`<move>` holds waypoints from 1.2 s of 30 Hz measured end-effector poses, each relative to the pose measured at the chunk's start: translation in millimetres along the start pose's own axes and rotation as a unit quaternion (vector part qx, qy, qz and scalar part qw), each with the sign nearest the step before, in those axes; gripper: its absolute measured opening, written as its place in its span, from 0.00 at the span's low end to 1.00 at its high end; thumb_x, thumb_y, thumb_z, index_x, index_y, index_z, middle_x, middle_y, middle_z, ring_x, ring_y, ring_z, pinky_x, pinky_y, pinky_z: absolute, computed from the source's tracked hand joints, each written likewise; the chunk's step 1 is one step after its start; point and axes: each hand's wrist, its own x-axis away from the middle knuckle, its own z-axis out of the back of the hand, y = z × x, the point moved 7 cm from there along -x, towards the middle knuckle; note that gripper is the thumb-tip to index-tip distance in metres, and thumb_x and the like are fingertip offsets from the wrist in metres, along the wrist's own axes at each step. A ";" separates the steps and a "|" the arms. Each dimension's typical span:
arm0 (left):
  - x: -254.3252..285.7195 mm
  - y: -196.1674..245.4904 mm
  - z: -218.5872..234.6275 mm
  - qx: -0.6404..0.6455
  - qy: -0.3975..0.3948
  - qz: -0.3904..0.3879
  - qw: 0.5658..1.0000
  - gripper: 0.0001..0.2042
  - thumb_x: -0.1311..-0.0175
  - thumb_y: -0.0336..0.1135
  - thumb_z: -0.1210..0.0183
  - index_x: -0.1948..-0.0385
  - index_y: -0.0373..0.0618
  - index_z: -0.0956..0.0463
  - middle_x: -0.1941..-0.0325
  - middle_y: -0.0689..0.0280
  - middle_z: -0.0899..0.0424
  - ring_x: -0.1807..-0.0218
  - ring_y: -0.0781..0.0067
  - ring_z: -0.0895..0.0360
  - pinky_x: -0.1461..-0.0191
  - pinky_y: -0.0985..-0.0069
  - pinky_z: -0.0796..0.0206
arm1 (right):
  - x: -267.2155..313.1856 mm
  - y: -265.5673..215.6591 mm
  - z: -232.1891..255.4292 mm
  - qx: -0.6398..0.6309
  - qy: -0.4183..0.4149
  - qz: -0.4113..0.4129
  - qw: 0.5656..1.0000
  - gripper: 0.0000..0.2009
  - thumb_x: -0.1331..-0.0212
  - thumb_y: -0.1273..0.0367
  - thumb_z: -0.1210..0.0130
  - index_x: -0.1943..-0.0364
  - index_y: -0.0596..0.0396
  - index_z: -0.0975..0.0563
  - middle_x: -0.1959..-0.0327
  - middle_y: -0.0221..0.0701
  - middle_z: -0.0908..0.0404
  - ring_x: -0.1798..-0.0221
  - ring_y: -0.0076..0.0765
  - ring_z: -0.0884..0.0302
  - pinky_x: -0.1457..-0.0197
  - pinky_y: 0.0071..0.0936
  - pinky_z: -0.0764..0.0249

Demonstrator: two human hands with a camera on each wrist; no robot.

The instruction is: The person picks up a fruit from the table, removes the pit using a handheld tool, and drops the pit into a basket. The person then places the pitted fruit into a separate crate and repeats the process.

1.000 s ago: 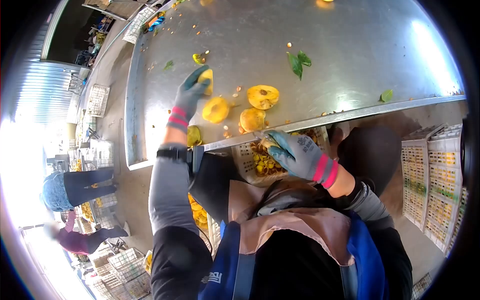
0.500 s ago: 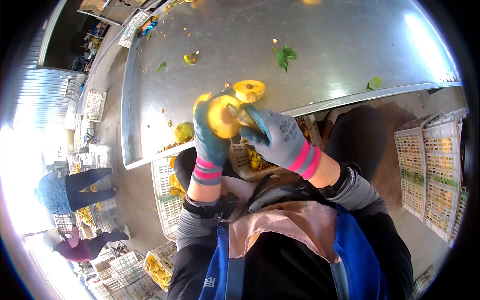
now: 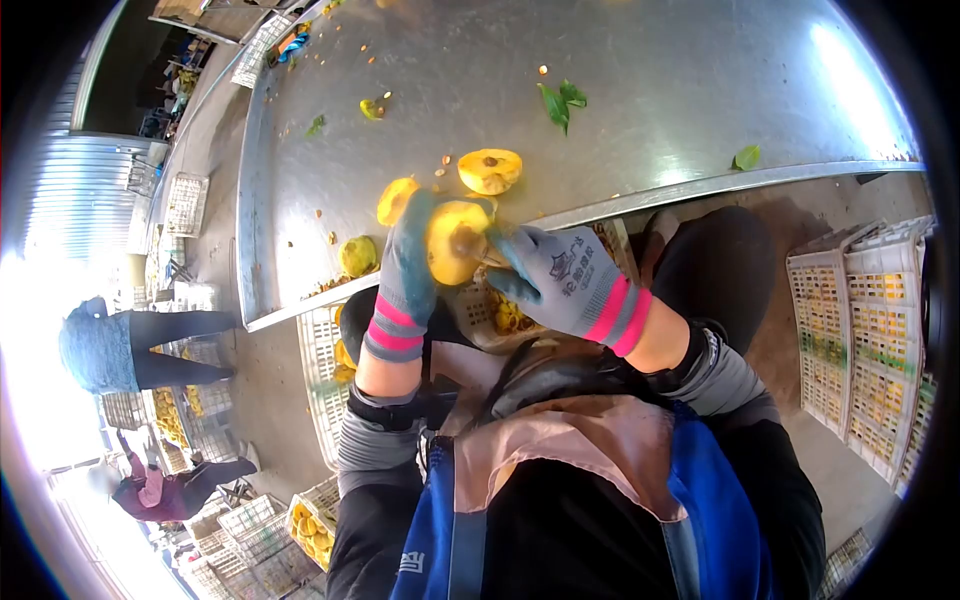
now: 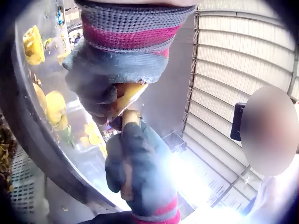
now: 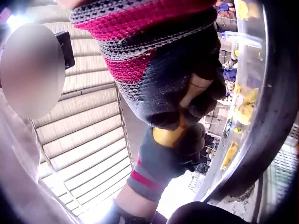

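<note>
Head view, centre: left hand (image 3: 407,262), gloved, fingers curled round a yellow fruit half (image 3: 455,243), cut face showing. Right hand (image 3: 560,272), also gloved, grips a wooden handle (image 4: 132,116), its end against or close to the fruit; contact unclear. Both at the near edge of the metal tabletop (image 3: 660,110). Just above the hands, a second cut half (image 3: 490,171); another yellow piece (image 3: 397,200) left of it. Greenish fruit (image 3: 357,256) near the edge. Leaves (image 3: 556,106) upper centre. Crate of scraps (image 3: 508,318) below the right hand.
</note>
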 end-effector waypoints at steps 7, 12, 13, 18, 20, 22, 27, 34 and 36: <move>9.6 -40.7 -24.7 0.434 -0.105 0.283 0.849 0.24 0.24 0.49 0.57 0.37 0.40 0.34 0.44 0.58 0.20 0.44 0.65 0.21 0.37 0.69 0.29 | 12.8 9.5 -16.5 -0.053 -0.090 -0.092 0.990 0.17 0.41 0.63 0.40 0.53 0.56 0.28 0.67 0.44 0.18 0.64 0.55 0.19 0.60 0.47 0.25; 25.6 0.9 -15.3 0.197 0.153 0.164 0.955 0.23 0.22 0.48 0.58 0.43 0.36 0.26 0.42 0.57 0.22 0.42 0.67 0.24 0.37 0.71 0.33 | 19.5 16.3 -28.0 -0.102 -0.058 -0.127 0.985 0.19 0.41 0.65 0.40 0.49 0.61 0.28 0.59 0.49 0.20 0.57 0.60 0.21 0.57 0.45 0.24; 29.9 7.3 -12.8 0.191 0.204 0.165 0.946 0.23 0.22 0.48 0.57 0.45 0.36 0.25 0.42 0.57 0.22 0.42 0.67 0.25 0.37 0.71 0.33 | 18.9 12.6 -29.7 -0.113 -0.072 -0.128 0.983 0.19 0.41 0.65 0.40 0.49 0.61 0.28 0.58 0.49 0.20 0.56 0.60 0.21 0.57 0.46 0.24; 40.9 -8.5 -13.4 0.262 0.234 0.160 0.923 0.19 0.28 0.40 0.45 0.45 0.34 0.27 0.44 0.61 0.20 0.50 0.77 0.23 0.50 0.78 0.28 | 15.7 4.5 -28.6 -0.132 -0.102 -0.112 0.980 0.17 0.39 0.66 0.40 0.51 0.61 0.26 0.58 0.50 0.20 0.55 0.60 0.21 0.55 0.45 0.25; 38.1 2.8 -9.3 0.206 0.238 0.132 0.940 0.15 0.27 0.35 0.47 0.48 0.32 0.24 0.48 0.62 0.18 0.50 0.78 0.23 0.45 0.79 0.31 | 14.5 7.2 -30.2 -0.181 -0.086 -0.104 0.974 0.15 0.39 0.66 0.42 0.52 0.60 0.27 0.61 0.49 0.19 0.58 0.58 0.20 0.56 0.46 0.25; 35.2 11.7 -9.9 0.218 0.245 0.121 0.937 0.15 0.27 0.36 0.46 0.49 0.32 0.24 0.47 0.62 0.18 0.52 0.79 0.24 0.47 0.80 0.31 | 12.1 10.1 -33.0 -0.284 -0.138 -0.160 0.935 0.14 0.39 0.67 0.44 0.52 0.58 0.27 0.62 0.48 0.19 0.59 0.57 0.19 0.57 0.46 0.25; 34.8 9.8 -12.8 0.195 0.214 0.124 0.949 0.15 0.30 0.35 0.42 0.49 0.33 0.24 0.47 0.61 0.18 0.52 0.79 0.24 0.48 0.81 0.31 | 10.3 20.5 -36.1 -0.318 -0.158 -0.103 0.929 0.11 0.37 0.67 0.46 0.54 0.57 0.25 0.63 0.49 0.19 0.59 0.57 0.20 0.59 0.43 0.24; 37.8 13.0 -16.4 0.149 0.144 0.085 0.975 0.16 0.36 0.32 0.40 0.48 0.36 0.22 0.52 0.61 0.15 0.54 0.76 0.21 0.47 0.77 0.30 | 25.1 14.8 -27.5 -0.212 -0.103 -0.138 0.962 0.14 0.34 0.62 0.46 0.54 0.57 0.23 0.64 0.49 0.19 0.57 0.58 0.21 0.57 0.43 0.25; 40.1 7.5 -20.6 0.199 0.118 0.112 0.966 0.16 0.35 0.32 0.41 0.48 0.36 0.22 0.52 0.61 0.15 0.54 0.76 0.20 0.48 0.76 0.29 | 26.9 20.8 -33.1 -0.264 -0.124 -0.123 0.949 0.14 0.34 0.62 0.46 0.52 0.57 0.23 0.63 0.48 0.18 0.57 0.57 0.20 0.57 0.42 0.25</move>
